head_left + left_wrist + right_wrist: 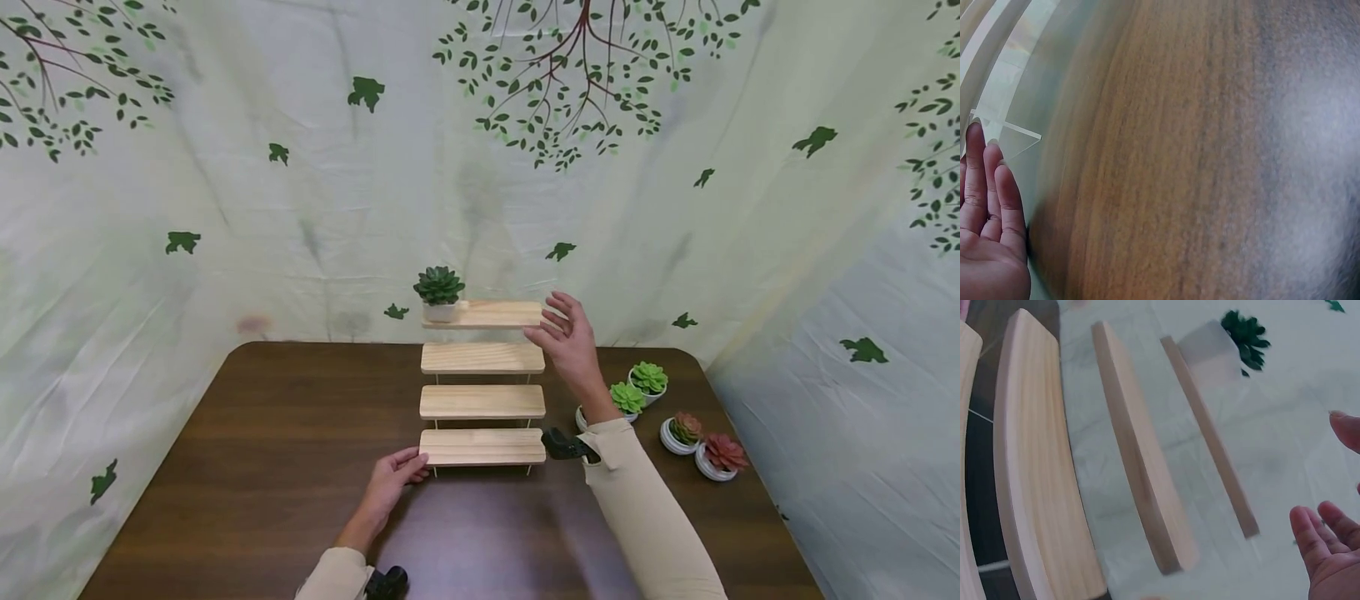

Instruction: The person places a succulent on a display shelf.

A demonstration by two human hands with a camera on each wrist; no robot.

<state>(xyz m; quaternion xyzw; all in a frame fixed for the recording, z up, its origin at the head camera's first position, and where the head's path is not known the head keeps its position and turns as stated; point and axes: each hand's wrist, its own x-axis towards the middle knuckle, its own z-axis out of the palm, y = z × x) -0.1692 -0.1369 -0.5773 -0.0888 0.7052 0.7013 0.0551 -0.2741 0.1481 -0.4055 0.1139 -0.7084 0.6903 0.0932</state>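
Observation:
A four-tier wooden display stand [482, 402] with clear side brackets [1019, 129] stands on the table. My left hand [392, 482] pinches the left end of its lowest board, the thumb at the corner and the fingers [1010, 200] lying straight beneath. A dark green artificial succulent [439, 286] in a white pot [440, 312] sits at the left end of the top board [498, 314]. Beside that board's right end is my right hand [572, 342], its fingers spread with nothing between them. In the right wrist view, fingers [1316, 540] stand apart from the top board's end.
Light green potted succulents [648, 378] stand at the right of the brown table [300, 450], one pot partly behind my right forearm. Nearer the right edge are reddish succulents [686, 428] in white pots. A leaf-printed cloth [300, 208] hangs close behind the table.

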